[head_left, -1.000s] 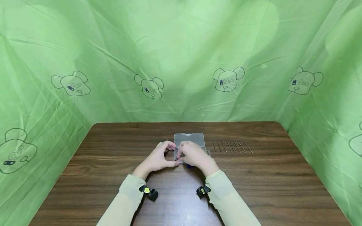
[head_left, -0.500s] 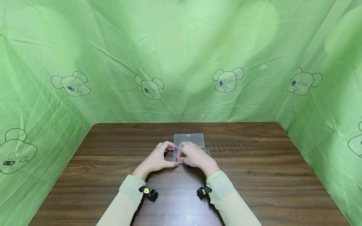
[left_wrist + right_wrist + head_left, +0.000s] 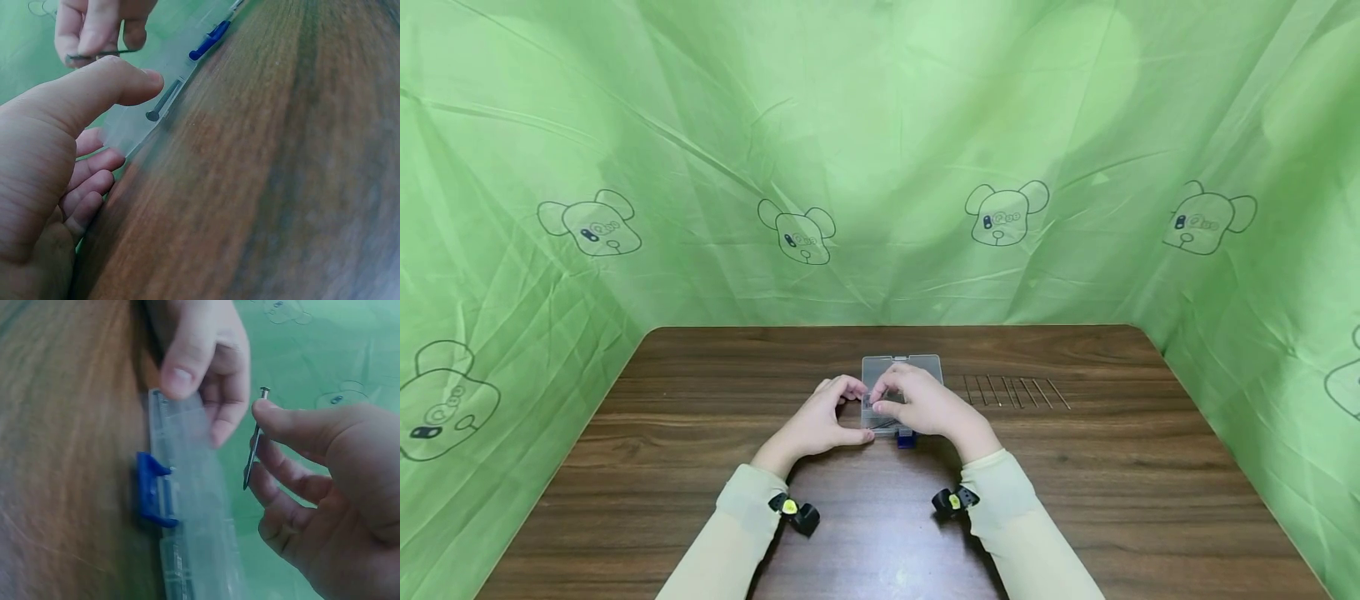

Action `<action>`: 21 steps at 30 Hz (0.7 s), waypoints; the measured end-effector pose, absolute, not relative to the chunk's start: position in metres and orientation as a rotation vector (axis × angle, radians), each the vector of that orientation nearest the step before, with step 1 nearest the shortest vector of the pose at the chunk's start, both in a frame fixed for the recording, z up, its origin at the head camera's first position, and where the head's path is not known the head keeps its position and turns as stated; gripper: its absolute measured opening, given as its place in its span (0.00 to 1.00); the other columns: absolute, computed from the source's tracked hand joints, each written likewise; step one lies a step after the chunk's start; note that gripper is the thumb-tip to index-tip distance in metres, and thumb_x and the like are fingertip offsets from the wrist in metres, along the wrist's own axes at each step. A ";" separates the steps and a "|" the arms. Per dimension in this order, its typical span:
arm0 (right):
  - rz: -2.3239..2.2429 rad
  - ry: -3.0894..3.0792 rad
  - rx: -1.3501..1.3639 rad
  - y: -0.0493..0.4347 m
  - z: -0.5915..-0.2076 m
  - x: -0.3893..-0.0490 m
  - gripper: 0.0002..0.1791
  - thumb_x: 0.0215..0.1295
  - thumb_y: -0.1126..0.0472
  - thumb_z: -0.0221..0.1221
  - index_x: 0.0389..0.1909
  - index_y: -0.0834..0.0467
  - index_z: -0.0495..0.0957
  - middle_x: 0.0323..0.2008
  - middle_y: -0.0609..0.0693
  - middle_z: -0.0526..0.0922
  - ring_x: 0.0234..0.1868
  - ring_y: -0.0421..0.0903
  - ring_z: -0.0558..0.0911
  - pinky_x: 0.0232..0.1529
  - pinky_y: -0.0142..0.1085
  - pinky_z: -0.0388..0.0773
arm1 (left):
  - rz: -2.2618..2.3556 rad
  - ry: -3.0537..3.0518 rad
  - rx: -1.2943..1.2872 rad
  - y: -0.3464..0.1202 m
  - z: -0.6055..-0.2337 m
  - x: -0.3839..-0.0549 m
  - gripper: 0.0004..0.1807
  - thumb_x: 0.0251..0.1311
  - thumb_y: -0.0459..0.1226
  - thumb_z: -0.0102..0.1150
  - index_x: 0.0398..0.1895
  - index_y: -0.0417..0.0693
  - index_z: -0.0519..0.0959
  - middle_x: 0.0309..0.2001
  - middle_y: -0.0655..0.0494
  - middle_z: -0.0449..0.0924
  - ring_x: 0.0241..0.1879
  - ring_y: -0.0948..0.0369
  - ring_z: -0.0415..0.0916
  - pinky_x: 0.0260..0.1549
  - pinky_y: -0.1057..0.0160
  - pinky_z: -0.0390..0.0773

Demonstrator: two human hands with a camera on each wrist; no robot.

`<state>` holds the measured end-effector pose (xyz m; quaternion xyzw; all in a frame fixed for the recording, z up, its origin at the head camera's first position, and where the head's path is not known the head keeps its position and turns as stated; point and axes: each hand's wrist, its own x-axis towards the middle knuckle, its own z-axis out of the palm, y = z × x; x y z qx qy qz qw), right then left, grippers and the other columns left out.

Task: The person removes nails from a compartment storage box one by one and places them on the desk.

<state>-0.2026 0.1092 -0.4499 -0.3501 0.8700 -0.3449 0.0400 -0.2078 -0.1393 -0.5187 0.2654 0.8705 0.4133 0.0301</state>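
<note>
A right hand [image 3: 925, 404] pinches a slender grey metal nail [image 3: 252, 453] above a shallow, clear plastic box [image 3: 199, 487] on a brown wood-grain table [image 3: 865, 517]. The left hand [image 3: 820, 421], curled in a C, grips the box's left end, its thumb at the front corner and its fingers at the far side.

So thin a shaft likely calls for a light but sure pinch, with both of its ends kept free of the box walls and the folded-back translucent lid [image 3: 874, 371]. The left hand's grip should be firm enough to stop a box this light from sliding — yet not so hard as to flex the plastic.

The nail lies between the right thumb, near its flat head, and the fingertips, closer to its point. It hangs apart from the box, just above its left part and near the left hand. Another dark nail [image 3: 164, 101] shows inside along the front wall. The blue plastic latch [image 3: 147, 494] juts from the front, while a row of thin metal nails [image 3: 1017, 392] lies on the table to the right.
</note>
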 end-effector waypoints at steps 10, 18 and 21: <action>-1.193 2.616 -0.950 0.124 -0.434 -0.199 0.06 0.81 0.60 0.62 0.51 0.58 0.82 0.40 0.44 0.84 0.42 0.39 0.81 0.46 0.36 0.82 | 1.281 2.674 0.818 -0.138 -0.521 -0.208 0.38 0.52 0.50 0.87 0.63 0.52 0.78 0.55 0.60 0.79 0.59 0.58 0.72 0.63 0.51 0.77; -1.228 2.692 -0.900 0.147 -0.412 -0.194 0.08 0.82 0.59 0.61 0.53 0.58 0.82 0.42 0.47 0.86 0.44 0.41 0.84 0.48 0.40 0.84 | 1.274 2.687 0.801 -0.139 -0.518 -0.207 0.37 0.50 0.47 0.87 0.62 0.51 0.78 0.53 0.61 0.79 0.58 0.58 0.72 0.63 0.52 0.77; -1.255 2.728 -0.880 0.161 -0.405 -0.190 0.07 0.83 0.61 0.60 0.54 0.59 0.80 0.39 0.48 0.86 0.42 0.44 0.84 0.47 0.41 0.84 | 1.265 2.693 0.812 -0.139 -0.518 -0.208 0.37 0.51 0.47 0.87 0.62 0.50 0.78 0.54 0.62 0.79 0.58 0.59 0.72 0.63 0.53 0.77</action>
